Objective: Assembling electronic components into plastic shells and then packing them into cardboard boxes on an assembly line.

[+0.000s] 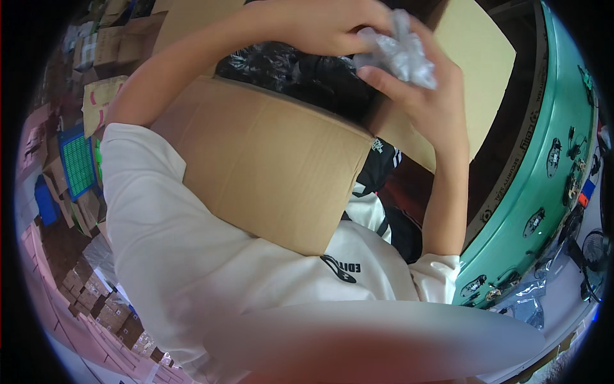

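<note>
A crumpled bundle of clear plastic is between my two hands above an open cardboard box. My right hand is closed round it, with the thumb pointing left. From the other side, my left hand pinches its left edge with bent fingers, partly hidden by the plastic. Whatever may be wrapped inside cannot be made out. Below the hands, shiny black plastic bags fill the visible part of the box. One box flap folds down against my white shirt, and another flap stands out behind my right wrist.
To the right runs a green-topped table with several small dark electronic parts and a clear bag. A blue plastic crate and stacked cardboard boxes are at the left. More boxes show at the lower left.
</note>
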Action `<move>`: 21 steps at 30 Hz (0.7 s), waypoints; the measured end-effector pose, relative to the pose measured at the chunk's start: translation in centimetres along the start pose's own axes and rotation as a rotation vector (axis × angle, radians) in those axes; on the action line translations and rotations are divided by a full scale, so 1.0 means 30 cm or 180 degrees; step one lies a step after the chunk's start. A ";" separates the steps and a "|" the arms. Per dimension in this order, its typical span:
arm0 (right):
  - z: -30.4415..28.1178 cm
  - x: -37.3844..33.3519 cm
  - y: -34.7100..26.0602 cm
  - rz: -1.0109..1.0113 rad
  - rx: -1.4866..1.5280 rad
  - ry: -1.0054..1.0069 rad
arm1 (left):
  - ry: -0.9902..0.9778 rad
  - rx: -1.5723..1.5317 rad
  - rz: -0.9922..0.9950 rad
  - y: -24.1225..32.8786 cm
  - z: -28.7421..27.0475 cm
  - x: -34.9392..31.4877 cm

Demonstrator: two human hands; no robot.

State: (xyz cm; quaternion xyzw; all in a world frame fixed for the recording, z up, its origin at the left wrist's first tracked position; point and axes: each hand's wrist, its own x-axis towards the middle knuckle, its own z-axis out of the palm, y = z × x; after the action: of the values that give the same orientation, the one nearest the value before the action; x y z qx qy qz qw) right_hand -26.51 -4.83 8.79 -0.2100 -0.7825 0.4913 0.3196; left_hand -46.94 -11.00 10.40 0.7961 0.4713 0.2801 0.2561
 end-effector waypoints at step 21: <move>-0.059 0.036 0.008 0.0343 0.0264 0.0322 | -0.1300 0.1510 -0.0247 -0.066 -0.039 0.036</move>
State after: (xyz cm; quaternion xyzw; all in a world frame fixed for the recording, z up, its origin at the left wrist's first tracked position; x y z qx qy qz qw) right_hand -26.02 -2.93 9.44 -0.2630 -0.7318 0.5286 0.3403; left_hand -48.52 -9.03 10.14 0.8549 0.4923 -0.0133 0.1630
